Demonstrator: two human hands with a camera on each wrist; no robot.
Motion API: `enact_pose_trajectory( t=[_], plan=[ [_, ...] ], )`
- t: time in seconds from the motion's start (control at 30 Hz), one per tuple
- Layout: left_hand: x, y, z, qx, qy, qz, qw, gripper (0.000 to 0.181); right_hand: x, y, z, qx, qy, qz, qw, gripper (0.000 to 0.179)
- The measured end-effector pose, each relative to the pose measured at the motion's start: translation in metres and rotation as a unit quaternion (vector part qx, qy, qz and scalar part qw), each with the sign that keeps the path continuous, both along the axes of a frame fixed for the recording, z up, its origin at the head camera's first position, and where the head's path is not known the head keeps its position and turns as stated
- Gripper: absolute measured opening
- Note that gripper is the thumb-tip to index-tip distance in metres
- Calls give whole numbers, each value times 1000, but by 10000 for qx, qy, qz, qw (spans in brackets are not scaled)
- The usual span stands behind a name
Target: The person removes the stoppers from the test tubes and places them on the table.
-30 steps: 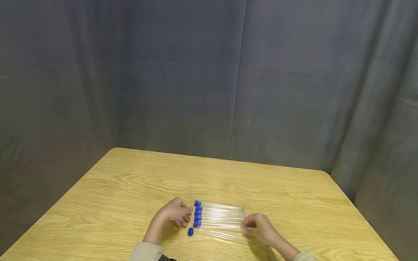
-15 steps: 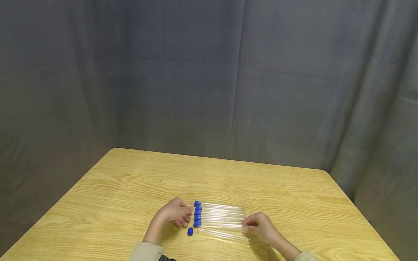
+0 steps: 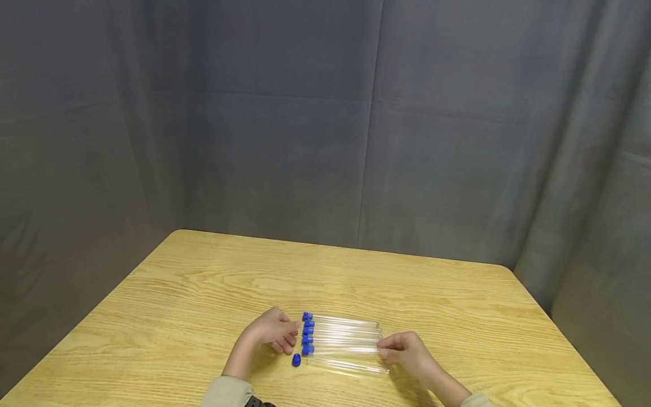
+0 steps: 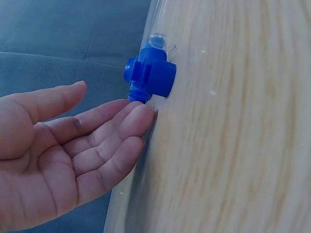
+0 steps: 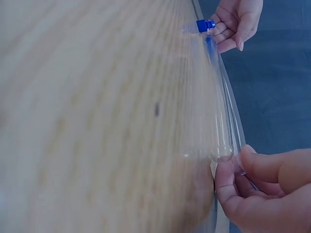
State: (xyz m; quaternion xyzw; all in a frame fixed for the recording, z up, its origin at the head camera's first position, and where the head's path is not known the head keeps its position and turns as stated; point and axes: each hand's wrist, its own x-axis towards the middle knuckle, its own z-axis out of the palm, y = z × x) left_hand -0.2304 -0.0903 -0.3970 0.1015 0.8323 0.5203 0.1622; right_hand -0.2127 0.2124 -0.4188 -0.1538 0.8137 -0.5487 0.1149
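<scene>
Several clear test tubes (image 3: 346, 335) with blue caps (image 3: 308, 331) lie side by side on the table, capped ends to the left. Nearest the person lies an uncapped test tube (image 3: 348, 366), a little slanted; a loose blue cap (image 3: 296, 360) stands by its left end. My left hand (image 3: 274, 330) hovers just left of the caps, its fingers relaxed and holding nothing. In the left wrist view its fingertips (image 4: 141, 116) come close to the blue caps. My right hand (image 3: 408, 354) pinches the rounded end of a capped test tube between thumb and fingers, also seen in the right wrist view.
The wood-grain table (image 3: 213, 271) carries the tubes near its front middle. Grey curtains (image 3: 274, 147) hang behind it and along both sides. A dark wristband (image 3: 258, 402) shows at the left sleeve (image 3: 228, 391).
The right end of the uncapped tube has shifted slightly away from the person. My right hand has edged a little to the right. My left hand stays in place.
</scene>
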Motion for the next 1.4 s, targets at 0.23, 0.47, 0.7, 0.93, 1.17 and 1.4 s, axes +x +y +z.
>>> enact_pose_trajectory(
  t=[0.23, 0.47, 0.7, 0.93, 1.17, 1.4],
  plan=[
    [1, 0, 1, 21, -13, 20, 10000, 30, 1, 1, 1, -248, -300, -142, 9991, 24],
    [-1, -2, 1, 177, 4, -94, 9998, 31, 1, 3, 3, -310, -303, -256, 9987, 26],
    [0, 0, 3, 193, 67, -114, 9997, 30, 2, 4, 7, -297, -254, -438, 9983, 22],
    [0, 2, 8, 455, 103, -195, 9987, 31, 0, 6, 15, -541, -203, -356, 9977, 24],
    [1, 4, 15, 705, 90, -230, 9972, 34, -2, 11, 26, -562, -82, -479, 9972, 25],
    [-1, 4, 23, 890, 185, -371, 9952, 38, 0, 15, 35, -787, -127, -442, 9958, 29]
  ],
)
